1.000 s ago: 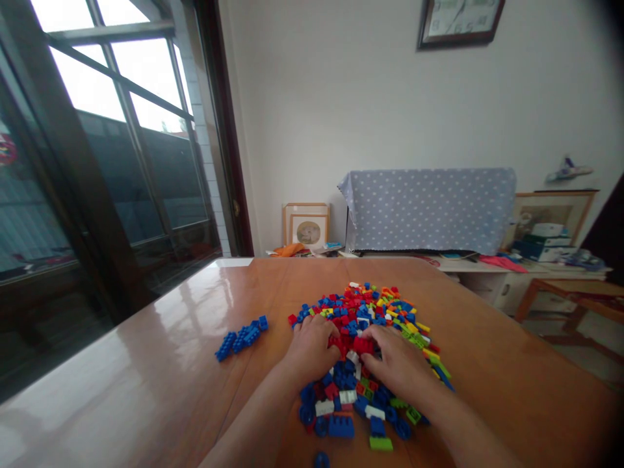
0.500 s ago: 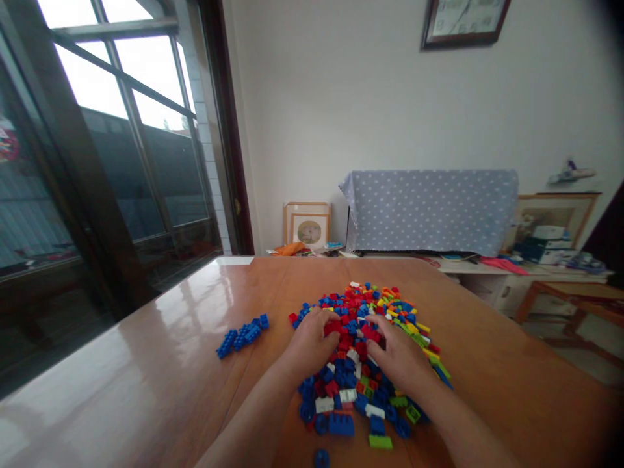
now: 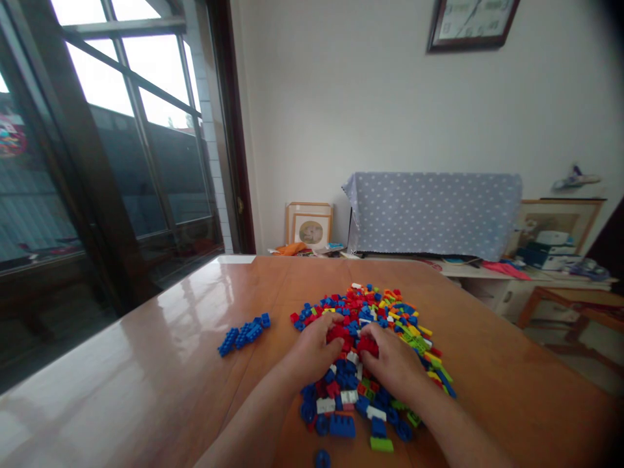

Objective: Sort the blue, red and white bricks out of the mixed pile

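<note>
A big pile of toy building bricks (image 3: 347, 374) in mixed colours spreads over the table in front of me. Over its middle, my left hand (image 3: 316, 343) curls its fingers and thumb round red bricks (image 3: 341, 336). Close by on the right, my right hand (image 3: 392, 357) is closed on a red brick (image 3: 368, 346); its fingers hide part of it. How many bricks each hand holds, I cannot tell. A short row of blue bricks (image 3: 244, 334) lies apart from the pile, to the left of my left hand.
The brown wooden table (image 3: 160, 383) carries everything. A lime green brick (image 3: 381, 444) and a blue round piece (image 3: 322, 459) lie at the near side of the pile. Behind the table stand a cloth-covered object (image 3: 433, 214) and a wooden stool (image 3: 560, 305) at right.
Both hands have drawn nearer to each other and slightly closer to me, with red bricks now in the fingers. The blue row has stayed in place; the view has shifted slightly.
</note>
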`<state>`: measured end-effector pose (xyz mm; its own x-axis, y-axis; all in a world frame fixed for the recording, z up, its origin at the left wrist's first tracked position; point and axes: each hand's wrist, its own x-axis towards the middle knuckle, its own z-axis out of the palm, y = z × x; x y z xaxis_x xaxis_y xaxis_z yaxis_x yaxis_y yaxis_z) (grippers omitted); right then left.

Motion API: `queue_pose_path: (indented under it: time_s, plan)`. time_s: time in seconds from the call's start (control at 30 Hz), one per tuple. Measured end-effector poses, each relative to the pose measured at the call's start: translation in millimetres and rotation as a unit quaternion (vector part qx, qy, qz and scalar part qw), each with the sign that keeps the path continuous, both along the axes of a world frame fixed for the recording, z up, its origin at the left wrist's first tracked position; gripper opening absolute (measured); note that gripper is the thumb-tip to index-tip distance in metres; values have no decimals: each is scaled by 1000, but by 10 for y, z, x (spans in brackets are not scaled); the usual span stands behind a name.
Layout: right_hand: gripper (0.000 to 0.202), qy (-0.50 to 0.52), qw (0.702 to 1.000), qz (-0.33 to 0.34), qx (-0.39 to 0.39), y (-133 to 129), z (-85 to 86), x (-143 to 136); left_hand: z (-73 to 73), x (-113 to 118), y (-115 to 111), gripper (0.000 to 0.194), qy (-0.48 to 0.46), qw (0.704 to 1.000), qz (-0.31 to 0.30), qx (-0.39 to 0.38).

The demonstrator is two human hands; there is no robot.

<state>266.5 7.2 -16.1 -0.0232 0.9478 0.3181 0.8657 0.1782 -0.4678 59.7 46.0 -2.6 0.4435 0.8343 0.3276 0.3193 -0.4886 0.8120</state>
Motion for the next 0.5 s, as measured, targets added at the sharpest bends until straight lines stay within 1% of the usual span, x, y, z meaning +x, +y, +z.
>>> queue_pose_path:
  time_s: [0.07, 0.13, 0.2, 0.27, 0.33, 0.37, 0.43, 0.5]
  plan:
    - [25, 77, 997, 0, 9, 28, -8, 11, -4, 14, -8, 41, -17, 1000, -10, -8]
    - [26, 204, 979, 19, 2, 31, 11, 17, 1, 26, -22, 38, -29, 999, -23, -15]
    - [29, 340, 939, 45, -29, 2, 57, 10, 12, 39, -41, 35, -39, 999, -33, -19]
    - [31, 444, 892, 55, -66, -45, 112, -6, 30, 56, -65, 33, -51, 998, -37, -20]
    - [31, 508, 854, 59, -96, -89, 156, -27, 49, 78, -95, 34, -60, 997, -40, -21]
    - [30, 527, 841, 63, -105, -104, 170, -37, 58, 90, -110, 36, -62, 997, -44, -24]
    - [28, 550, 823, 75, -118, -118, 182, -57, 70, 111, -136, 41, -66, 996, -53, -30]
    - [27, 559, 816, 83, -122, -118, 179, -74, 72, 124, -149, 44, -67, 996, -51, -27]
